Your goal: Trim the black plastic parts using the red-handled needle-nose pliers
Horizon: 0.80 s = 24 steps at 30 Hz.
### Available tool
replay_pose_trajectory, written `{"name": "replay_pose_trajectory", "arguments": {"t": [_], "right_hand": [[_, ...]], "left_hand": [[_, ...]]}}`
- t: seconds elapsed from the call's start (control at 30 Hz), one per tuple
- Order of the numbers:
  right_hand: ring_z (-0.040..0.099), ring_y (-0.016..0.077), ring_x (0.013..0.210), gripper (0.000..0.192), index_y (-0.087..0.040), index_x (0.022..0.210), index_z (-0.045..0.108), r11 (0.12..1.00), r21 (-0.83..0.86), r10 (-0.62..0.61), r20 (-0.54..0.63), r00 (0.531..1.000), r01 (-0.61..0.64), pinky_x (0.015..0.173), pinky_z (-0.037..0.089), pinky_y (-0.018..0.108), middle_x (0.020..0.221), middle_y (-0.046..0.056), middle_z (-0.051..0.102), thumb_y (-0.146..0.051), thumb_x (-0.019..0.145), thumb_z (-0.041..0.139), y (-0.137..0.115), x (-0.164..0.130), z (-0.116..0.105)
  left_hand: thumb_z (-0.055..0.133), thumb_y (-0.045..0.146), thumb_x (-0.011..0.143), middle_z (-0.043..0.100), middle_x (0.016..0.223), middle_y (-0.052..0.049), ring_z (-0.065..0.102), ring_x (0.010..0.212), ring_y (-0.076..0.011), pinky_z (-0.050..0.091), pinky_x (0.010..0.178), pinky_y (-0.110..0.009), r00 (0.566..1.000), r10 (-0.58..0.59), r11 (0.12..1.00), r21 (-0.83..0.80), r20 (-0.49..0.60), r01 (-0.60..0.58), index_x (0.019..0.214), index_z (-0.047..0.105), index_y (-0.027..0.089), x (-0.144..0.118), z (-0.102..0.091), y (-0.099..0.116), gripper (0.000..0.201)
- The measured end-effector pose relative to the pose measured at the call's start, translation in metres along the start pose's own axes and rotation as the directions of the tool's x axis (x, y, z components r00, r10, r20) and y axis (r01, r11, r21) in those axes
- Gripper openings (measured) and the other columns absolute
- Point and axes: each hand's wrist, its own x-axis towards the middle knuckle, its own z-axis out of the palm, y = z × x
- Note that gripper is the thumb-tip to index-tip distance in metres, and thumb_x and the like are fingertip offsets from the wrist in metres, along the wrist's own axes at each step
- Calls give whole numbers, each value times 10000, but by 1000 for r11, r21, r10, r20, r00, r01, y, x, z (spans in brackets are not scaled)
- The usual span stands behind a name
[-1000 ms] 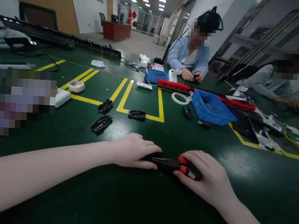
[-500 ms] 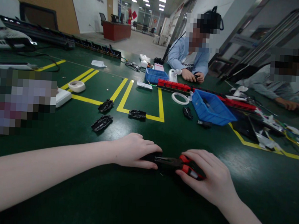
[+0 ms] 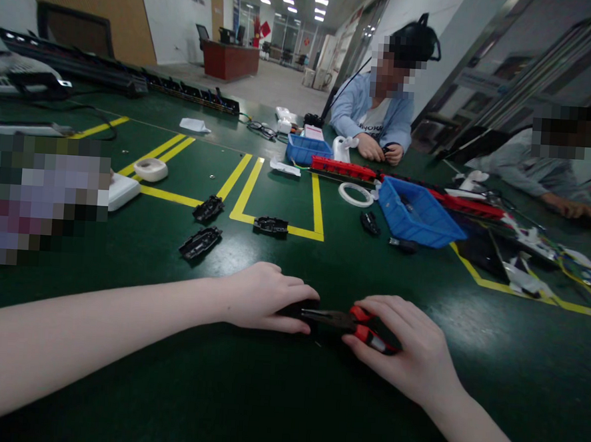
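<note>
Pliers (image 3: 352,322) lie flat on the near green bench (image 3: 265,392), long axis left-right, dark nose pointing left. Right hand (image 3: 407,351) fingers wrap the red handles, hiding most. Left hand (image 3: 265,298) fingers press a small black part (image 3: 297,310), mostly covered. Farther off sits a blue bin (image 3: 418,215).

The left hand (image 3: 263,298) covers nearly all of a small black part (image 3: 300,309), so its shape cannot be told. The right hand (image 3: 407,351) hides most of the red-handled pliers (image 3: 354,321). A pixelated patch (image 3: 39,199) masks whatever lies at the table's left. Both forearms run off the bottom edge.
</note>
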Motion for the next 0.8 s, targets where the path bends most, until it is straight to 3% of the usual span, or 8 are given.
{"name": "replay_pose_trajectory", "arguments": {"t": [0.8], "right_hand": [[645, 218, 811, 290, -203, 1027, 602, 1000, 0, 1, 7, 1000, -1, 666, 514, 351, 928, 85, 681, -415, 837, 653, -6, 2, 0]], "left_hand": [[529, 516, 947, 692, 1108, -60, 666, 748, -183, 463, 655, -288, 1000, 20, 1000, 13, -5, -20, 1249, 546, 190, 0, 0, -1, 445]]}}
